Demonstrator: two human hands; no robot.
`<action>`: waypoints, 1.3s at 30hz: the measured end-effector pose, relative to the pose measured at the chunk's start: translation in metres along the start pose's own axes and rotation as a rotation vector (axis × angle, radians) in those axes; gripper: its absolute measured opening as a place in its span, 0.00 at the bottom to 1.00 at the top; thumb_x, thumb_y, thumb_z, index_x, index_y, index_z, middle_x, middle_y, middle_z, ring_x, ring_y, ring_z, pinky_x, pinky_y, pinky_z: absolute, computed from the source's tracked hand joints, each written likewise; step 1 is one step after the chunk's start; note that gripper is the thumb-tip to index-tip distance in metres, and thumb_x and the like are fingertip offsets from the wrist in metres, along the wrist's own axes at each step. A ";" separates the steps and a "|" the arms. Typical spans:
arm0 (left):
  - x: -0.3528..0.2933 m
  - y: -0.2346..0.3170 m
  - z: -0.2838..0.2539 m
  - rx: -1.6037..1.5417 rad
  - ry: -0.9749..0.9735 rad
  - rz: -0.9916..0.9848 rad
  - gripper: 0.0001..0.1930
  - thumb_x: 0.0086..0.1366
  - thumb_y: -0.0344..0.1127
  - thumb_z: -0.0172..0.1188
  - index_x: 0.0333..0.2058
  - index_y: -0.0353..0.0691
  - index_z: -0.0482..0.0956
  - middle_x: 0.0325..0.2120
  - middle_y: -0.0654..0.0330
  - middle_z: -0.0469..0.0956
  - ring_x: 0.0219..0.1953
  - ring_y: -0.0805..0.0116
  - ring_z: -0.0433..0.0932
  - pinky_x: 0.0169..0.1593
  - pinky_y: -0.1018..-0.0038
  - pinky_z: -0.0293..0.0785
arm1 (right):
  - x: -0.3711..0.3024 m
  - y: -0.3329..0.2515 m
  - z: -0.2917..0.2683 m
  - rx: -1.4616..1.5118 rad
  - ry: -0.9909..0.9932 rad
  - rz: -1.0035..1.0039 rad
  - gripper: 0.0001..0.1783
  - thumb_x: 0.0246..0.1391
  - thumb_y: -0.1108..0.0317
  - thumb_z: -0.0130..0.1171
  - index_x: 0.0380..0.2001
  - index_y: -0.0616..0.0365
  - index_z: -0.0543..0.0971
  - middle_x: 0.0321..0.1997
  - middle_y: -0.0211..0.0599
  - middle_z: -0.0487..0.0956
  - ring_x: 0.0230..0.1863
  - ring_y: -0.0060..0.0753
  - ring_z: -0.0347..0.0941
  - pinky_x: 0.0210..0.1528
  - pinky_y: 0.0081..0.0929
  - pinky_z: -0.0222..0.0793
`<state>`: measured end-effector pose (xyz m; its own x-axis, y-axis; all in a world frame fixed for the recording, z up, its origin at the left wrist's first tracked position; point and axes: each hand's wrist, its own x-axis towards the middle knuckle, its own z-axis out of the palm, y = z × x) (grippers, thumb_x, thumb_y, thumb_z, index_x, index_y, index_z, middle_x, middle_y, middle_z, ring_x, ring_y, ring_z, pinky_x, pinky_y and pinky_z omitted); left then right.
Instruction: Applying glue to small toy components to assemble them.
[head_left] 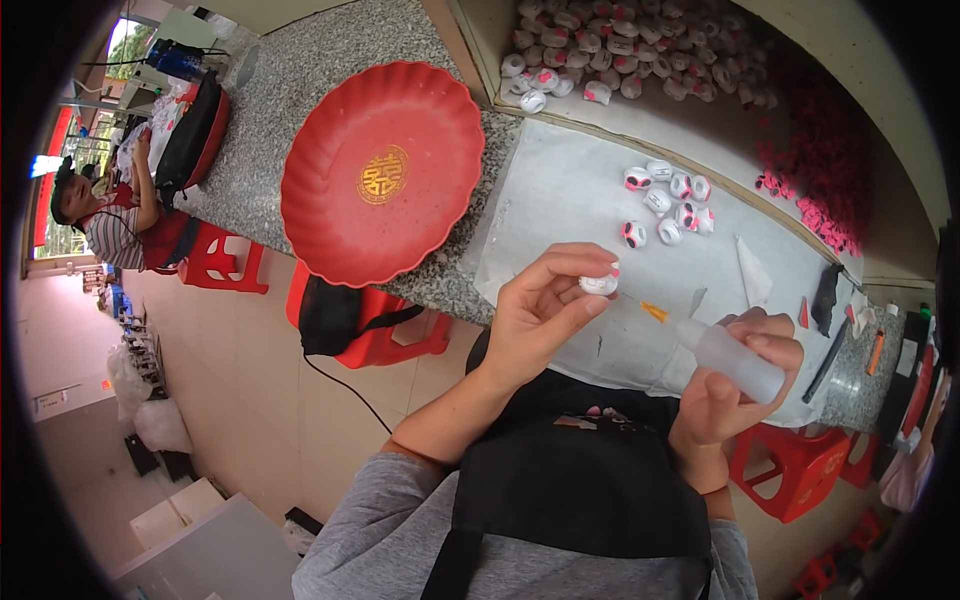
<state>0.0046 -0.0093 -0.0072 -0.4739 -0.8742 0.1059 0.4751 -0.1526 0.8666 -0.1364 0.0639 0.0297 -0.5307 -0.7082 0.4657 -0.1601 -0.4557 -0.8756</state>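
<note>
Between the thumb and fingers of my left hand [540,312] is a small white rounded piece [598,285] with a pink spot on top. My right hand [742,375] is wrapped round a translucent squeeze bottle [738,362], tilted so that its orange needle tip [655,312] points at the white piece. The thin needle ends close to the piece; whether they touch I cannot tell. Beyond my hands, on a white sheet [555,170], lies a loose cluster of similar white pieces [657,202], several with pink and black parts.
A red scalloped tray [440,200] stands on the speckled counter [330,45] at the left. A compartment at the back holds heaped white pieces [620,50] and small pink parts [830,210]. Red stools [795,470] stand below. Another person [110,215] sits at the far left.
</note>
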 end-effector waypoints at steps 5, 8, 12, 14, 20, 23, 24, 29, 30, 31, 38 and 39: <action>-0.002 0.005 0.005 -0.016 -0.003 -0.066 0.15 0.49 0.20 0.51 0.37 0.33 0.64 0.38 0.49 0.66 0.39 0.69 0.69 0.41 0.73 0.68 | -0.002 -0.001 -0.007 -0.117 -0.190 -0.140 0.24 0.26 0.67 0.67 0.29 0.56 0.65 0.29 0.33 0.65 0.24 0.24 0.64 0.26 0.18 0.64; -0.002 0.002 0.006 -0.048 0.010 -0.084 0.17 0.48 0.20 0.51 0.39 0.32 0.63 0.38 0.49 0.67 0.39 0.68 0.69 0.42 0.72 0.68 | -0.005 -0.005 -0.003 -0.147 -0.153 -0.098 0.23 0.29 0.60 0.65 0.26 0.54 0.63 0.25 0.31 0.63 0.22 0.22 0.59 0.24 0.17 0.59; -0.003 0.002 0.007 -0.041 0.000 -0.060 0.17 0.48 0.20 0.52 0.39 0.31 0.62 0.38 0.49 0.67 0.40 0.67 0.69 0.44 0.71 0.68 | -0.006 -0.005 -0.002 -0.101 -0.155 -0.099 0.23 0.28 0.61 0.66 0.26 0.54 0.64 0.26 0.31 0.64 0.22 0.21 0.60 0.23 0.16 0.59; -0.003 0.001 0.007 -0.046 0.003 -0.066 0.17 0.48 0.20 0.52 0.39 0.31 0.62 0.38 0.49 0.67 0.40 0.67 0.69 0.44 0.71 0.68 | -0.006 -0.005 -0.002 -0.103 -0.174 -0.103 0.22 0.28 0.62 0.66 0.26 0.54 0.64 0.26 0.30 0.64 0.21 0.21 0.60 0.23 0.15 0.59; -0.003 0.002 0.007 -0.051 0.003 -0.079 0.16 0.48 0.20 0.52 0.39 0.31 0.63 0.38 0.48 0.66 0.40 0.67 0.69 0.43 0.71 0.68 | -0.005 -0.006 -0.003 -0.110 -0.197 -0.099 0.22 0.29 0.64 0.65 0.27 0.54 0.65 0.26 0.31 0.64 0.21 0.20 0.59 0.22 0.15 0.59; -0.003 0.002 0.006 -0.043 0.002 -0.085 0.16 0.48 0.20 0.52 0.38 0.31 0.63 0.38 0.48 0.66 0.40 0.67 0.69 0.43 0.71 0.68 | -0.004 -0.004 -0.008 -0.041 -0.257 -0.088 0.27 0.18 0.75 0.69 0.28 0.56 0.68 0.30 0.34 0.66 0.24 0.26 0.65 0.24 0.19 0.64; -0.003 0.002 0.006 -0.040 0.001 -0.085 0.16 0.48 0.20 0.51 0.38 0.31 0.63 0.38 0.48 0.66 0.40 0.67 0.69 0.43 0.71 0.68 | -0.004 -0.004 -0.008 -0.041 -0.257 -0.088 0.27 0.18 0.75 0.69 0.28 0.56 0.68 0.30 0.34 0.66 0.24 0.26 0.65 0.24 0.19 0.64; -0.005 0.000 0.005 -0.040 0.019 -0.097 0.16 0.48 0.20 0.52 0.38 0.31 0.63 0.38 0.48 0.66 0.39 0.67 0.69 0.43 0.72 0.68 | -0.004 -0.006 -0.004 -0.101 -0.269 -0.112 0.21 0.29 0.67 0.65 0.27 0.55 0.65 0.27 0.32 0.64 0.21 0.21 0.59 0.22 0.15 0.58; -0.005 0.000 0.005 -0.036 0.020 -0.097 0.16 0.48 0.20 0.52 0.38 0.31 0.63 0.38 0.48 0.66 0.39 0.67 0.69 0.43 0.72 0.68 | -0.004 -0.006 -0.004 -0.101 -0.270 -0.111 0.21 0.29 0.67 0.65 0.27 0.55 0.65 0.27 0.32 0.64 0.21 0.21 0.59 0.22 0.15 0.58; -0.006 0.000 0.005 -0.037 0.021 -0.098 0.16 0.48 0.20 0.52 0.38 0.31 0.63 0.38 0.48 0.66 0.39 0.67 0.69 0.43 0.72 0.68 | -0.004 -0.006 -0.003 -0.093 -0.263 -0.109 0.20 0.29 0.67 0.65 0.27 0.55 0.65 0.27 0.32 0.64 0.21 0.21 0.59 0.22 0.15 0.58; -0.007 0.000 0.007 -0.068 0.022 -0.104 0.16 0.48 0.21 0.52 0.38 0.31 0.63 0.38 0.49 0.67 0.39 0.67 0.69 0.43 0.72 0.68 | -0.005 -0.004 -0.004 -0.107 -0.216 -0.175 0.20 0.28 0.68 0.65 0.26 0.56 0.66 0.27 0.32 0.64 0.21 0.21 0.58 0.22 0.16 0.58; -0.007 0.000 0.007 -0.068 0.020 -0.101 0.16 0.48 0.21 0.52 0.38 0.31 0.63 0.38 0.49 0.67 0.38 0.67 0.69 0.43 0.72 0.68 | -0.005 -0.004 -0.004 -0.107 -0.216 -0.176 0.20 0.28 0.68 0.65 0.26 0.56 0.66 0.27 0.32 0.64 0.21 0.21 0.58 0.22 0.16 0.58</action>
<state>0.0024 -0.0003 -0.0050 -0.5074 -0.8617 0.0095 0.4754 -0.2707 0.8371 -0.1361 0.0713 0.0300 -0.2992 -0.7269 0.6182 -0.3265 -0.5308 -0.7821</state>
